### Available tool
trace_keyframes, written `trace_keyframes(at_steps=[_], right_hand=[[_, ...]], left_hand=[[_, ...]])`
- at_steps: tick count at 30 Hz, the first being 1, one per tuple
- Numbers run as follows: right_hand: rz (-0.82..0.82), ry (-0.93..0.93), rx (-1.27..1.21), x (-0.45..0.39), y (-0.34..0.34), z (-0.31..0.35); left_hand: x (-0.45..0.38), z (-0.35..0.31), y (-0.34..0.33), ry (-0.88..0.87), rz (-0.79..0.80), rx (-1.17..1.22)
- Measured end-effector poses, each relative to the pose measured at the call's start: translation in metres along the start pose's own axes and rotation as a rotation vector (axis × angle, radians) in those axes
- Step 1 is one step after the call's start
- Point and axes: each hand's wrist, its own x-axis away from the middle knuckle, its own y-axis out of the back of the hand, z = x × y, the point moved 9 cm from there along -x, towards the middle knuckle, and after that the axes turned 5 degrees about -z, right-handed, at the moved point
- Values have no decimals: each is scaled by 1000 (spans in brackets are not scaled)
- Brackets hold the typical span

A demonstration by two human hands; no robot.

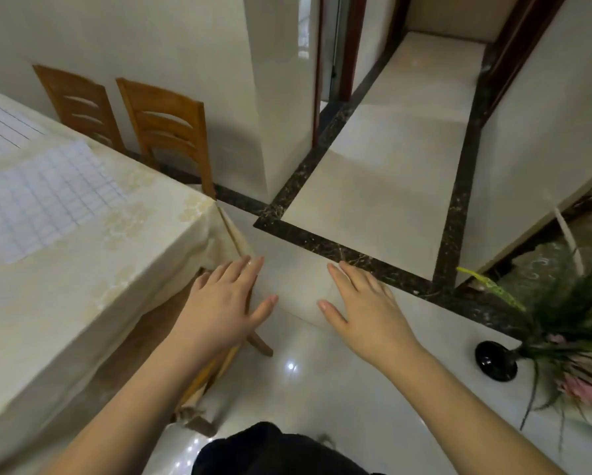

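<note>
two hands reach out, fingers straight and empty, the left hand (219, 305) just beside the tablecloth (198, 231) corner, the right hand (365, 308) over the floor (322, 389), likely an approach whose next move calls for pinching that corner.

The left grip (219, 303) stretches forward, palm down, fingers straight and slightly spread, holding nothing. The right grip (363, 310) hovers level with the left grip and near it, equally flat, its thumb angled toward it.

Cloth-covered table (65, 303); 1 gridded sheet (44, 200), 1 lined sheet (3, 132) on it.
</note>
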Motion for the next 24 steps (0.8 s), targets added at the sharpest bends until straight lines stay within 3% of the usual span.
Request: trace_keyframes(at_steps=[8, 24], right_hand=[[56, 112, 13, -119, -4, -22], [148, 351, 27, -365, -23, 21]], left_hand=[[-91, 22, -17, 93, 45, 60], [-252, 155, -9, 405, -2, 147]])
